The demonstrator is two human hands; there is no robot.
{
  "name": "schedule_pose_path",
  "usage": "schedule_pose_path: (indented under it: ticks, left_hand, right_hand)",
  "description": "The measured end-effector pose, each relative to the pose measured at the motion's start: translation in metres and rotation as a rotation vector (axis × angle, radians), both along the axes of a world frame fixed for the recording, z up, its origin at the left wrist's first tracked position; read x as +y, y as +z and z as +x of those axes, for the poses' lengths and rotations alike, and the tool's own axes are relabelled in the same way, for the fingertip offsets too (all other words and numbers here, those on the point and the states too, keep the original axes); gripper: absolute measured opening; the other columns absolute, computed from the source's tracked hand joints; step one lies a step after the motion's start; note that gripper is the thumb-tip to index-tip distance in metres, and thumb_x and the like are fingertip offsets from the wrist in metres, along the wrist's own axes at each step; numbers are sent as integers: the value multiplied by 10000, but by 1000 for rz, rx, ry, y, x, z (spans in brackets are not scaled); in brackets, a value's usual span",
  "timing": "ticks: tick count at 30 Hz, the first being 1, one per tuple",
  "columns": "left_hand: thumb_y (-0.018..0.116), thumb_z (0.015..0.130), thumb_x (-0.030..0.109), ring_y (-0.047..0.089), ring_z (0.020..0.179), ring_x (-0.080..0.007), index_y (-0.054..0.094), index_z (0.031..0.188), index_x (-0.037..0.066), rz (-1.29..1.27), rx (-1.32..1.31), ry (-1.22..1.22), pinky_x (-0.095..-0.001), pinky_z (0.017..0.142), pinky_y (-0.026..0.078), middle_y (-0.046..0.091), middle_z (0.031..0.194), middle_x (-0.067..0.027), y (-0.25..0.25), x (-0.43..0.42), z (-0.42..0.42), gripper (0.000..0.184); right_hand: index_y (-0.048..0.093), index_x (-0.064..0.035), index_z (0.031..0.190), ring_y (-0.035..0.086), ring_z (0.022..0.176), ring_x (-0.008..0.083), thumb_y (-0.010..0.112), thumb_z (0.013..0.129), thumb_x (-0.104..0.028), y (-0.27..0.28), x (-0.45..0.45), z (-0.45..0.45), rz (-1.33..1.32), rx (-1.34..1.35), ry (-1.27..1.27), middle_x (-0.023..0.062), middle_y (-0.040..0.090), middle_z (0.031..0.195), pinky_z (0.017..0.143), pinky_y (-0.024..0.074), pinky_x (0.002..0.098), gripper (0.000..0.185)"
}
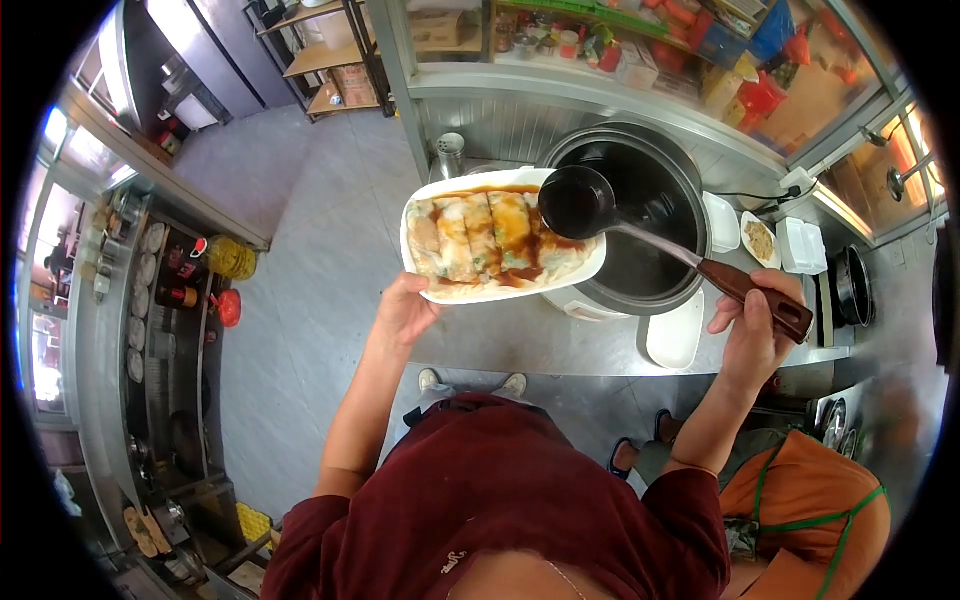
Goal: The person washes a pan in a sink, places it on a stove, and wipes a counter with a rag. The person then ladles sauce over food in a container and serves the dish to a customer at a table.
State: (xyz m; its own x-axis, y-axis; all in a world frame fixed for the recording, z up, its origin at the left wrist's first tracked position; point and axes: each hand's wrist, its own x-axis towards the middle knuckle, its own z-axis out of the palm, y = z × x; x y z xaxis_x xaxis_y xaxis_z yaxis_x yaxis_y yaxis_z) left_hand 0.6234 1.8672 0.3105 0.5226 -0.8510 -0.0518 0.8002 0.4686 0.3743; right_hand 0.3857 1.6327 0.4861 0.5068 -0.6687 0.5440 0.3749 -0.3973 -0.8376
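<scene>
My left hand [405,310] grips the lower left edge of a white oblong dish [485,293]. Pale rice noodle rolls [482,235], cut in sections with green bits showing and brown sauce over them, fill the dish. In my right hand [757,335] is the brown handle of a ladle [672,247]. Its dark bowl is over the right part of the dish, with dark liquid in it. Below and behind the ladle stands a large round dark pot [655,275], its inside partly hidden by the ladle and dish.
A white tray [675,340] lies on the metal counter [480,350] near the pot. Farther right are a plate of food [760,240] and white foam boxes [800,245]. A person in an orange top [800,500] is close at my right. Shelves with bottles stand left.
</scene>
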Motion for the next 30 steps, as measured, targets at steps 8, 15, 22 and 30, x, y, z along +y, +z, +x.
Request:
schedule_pose_path:
  ticks: [8, 15, 22, 30]
  left_hand:
    - [512, 682, 18, 506, 1028, -245, 371, 1168, -42, 0, 17, 0, -339, 865, 442, 482, 1143, -153, 4, 0, -2, 509]
    - [522, 674, 20, 486, 1050, -244, 367, 1167, -49, 28, 14, 14, -338, 896, 417, 468, 1158, -156, 10, 0, -6, 521]
    - [527, 673, 21, 478, 1059, -244, 363, 1172, -45, 14, 2, 27, -332, 906, 408, 461, 1166, -150, 15, -1, -11, 529]
    - [515, 684, 31, 481, 1057, -248, 361, 1171, -48, 14, -10, 53, -342, 913, 404, 471, 1156, -149, 10, 1, -14, 517]
  right_hand:
    - [493, 29, 911, 512, 408, 144, 548, 740, -13, 2, 1, 2, -28, -1, 20, 127, 568, 627, 422, 434, 209, 184]
    - [491, 32, 917, 528, 439, 145, 543, 737, 3, 3, 11, 17, 59, -7, 120, 117, 559, 728, 466, 467, 225, 190]
    - [511, 26, 888, 533, 483, 127, 558, 722, 19, 8, 27, 36, 158, 50, 255, 123, 565, 713, 488, 470, 224, 173]
    - [548, 32, 859, 564, 544, 119, 598, 694, 26, 8, 33, 45, 52, 66, 292, 115, 572, 730, 480, 468, 211, 173]
